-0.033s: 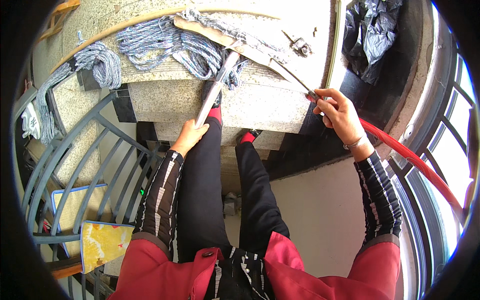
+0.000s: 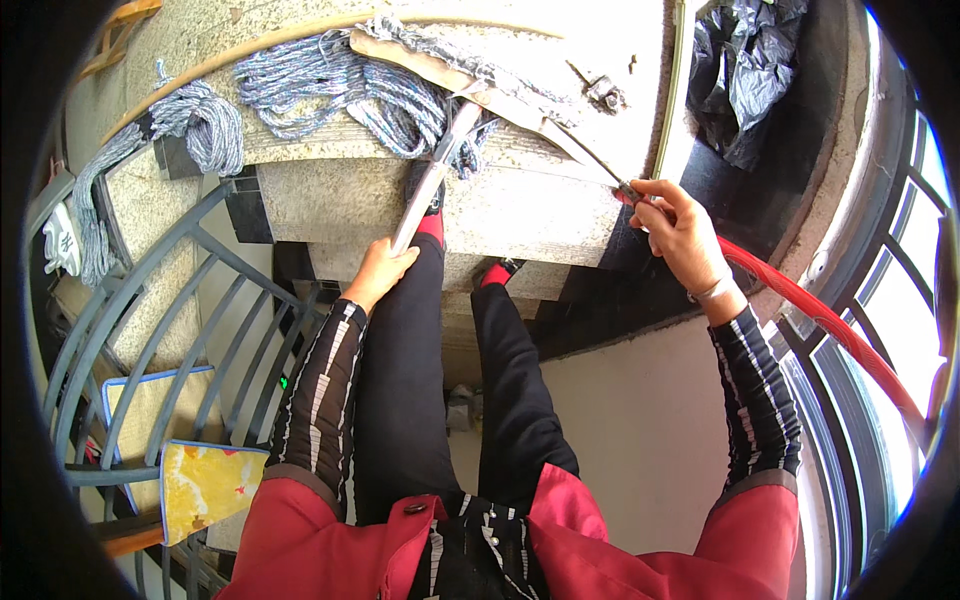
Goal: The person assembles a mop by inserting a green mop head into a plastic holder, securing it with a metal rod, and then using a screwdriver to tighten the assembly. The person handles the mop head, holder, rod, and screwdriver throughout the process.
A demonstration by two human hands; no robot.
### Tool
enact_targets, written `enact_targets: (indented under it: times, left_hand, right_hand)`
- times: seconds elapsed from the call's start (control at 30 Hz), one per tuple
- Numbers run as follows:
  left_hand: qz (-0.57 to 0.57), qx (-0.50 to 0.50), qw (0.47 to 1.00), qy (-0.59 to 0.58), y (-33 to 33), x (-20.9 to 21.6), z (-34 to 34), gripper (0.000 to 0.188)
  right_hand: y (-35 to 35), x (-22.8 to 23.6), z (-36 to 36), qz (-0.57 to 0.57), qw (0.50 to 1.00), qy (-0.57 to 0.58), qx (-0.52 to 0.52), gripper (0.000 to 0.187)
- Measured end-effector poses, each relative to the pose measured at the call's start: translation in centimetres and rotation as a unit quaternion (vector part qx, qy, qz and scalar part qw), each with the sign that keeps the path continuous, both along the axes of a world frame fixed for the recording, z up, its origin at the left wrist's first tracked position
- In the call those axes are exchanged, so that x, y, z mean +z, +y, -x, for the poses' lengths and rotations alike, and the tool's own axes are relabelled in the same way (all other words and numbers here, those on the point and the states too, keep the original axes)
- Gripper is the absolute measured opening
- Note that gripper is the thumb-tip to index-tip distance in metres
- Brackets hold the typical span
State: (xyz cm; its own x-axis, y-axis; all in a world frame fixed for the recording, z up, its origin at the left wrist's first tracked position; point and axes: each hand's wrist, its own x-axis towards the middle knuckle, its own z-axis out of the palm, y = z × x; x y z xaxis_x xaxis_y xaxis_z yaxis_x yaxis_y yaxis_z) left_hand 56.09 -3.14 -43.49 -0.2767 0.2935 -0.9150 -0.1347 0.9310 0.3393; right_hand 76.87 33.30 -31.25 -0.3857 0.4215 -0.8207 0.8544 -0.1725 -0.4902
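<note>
Change is slight against the picture just before: the right hand (image 2: 685,240) looks turned a little, while all else lies the same, so the work seems to be at the same point. That hand is curled closed on the grip of a thin dark tool (image 2: 595,163), which slants far and left to the wooden crossbar (image 2: 415,66) on the stone landing (image 2: 545,55); whether its tip touches is hard to tell. The left hand (image 2: 378,270) is wrapped around the near end of the wooden handle (image 2: 424,200), which meets the crossbar; 2 larger rope bundles (image 2: 290,90) lie just beside, to the left
</note>
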Motion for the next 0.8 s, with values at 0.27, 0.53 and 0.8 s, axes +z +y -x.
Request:
enact_targets:
  times: [0.27, 0.53, 0.8]
  left_hand:
    - [-0.008, 0.010, 1.000, 0.014, -0.1, -0.2, -0.4, 0.028]
    - [-0.010, 0.014, 1.000, 0.008, -0.1, -0.1, -0.4, 0.027]
    - [-0.012, -0.006, 1.000, -0.008, 0.1, -0.1, 0.0, 0.028]
  right_hand:
    - [1.0, 0.6, 0.6, -0.164, 0.963, 0.111, 0.185, 0.022]
    - [2.1, 0.3, 0.3, -0.096, 0.979, 0.069, 0.169, 0.026]
    - [3.9, -2.7, -0.2, 0.045, 0.991, 0.108, 0.060, 0.024]
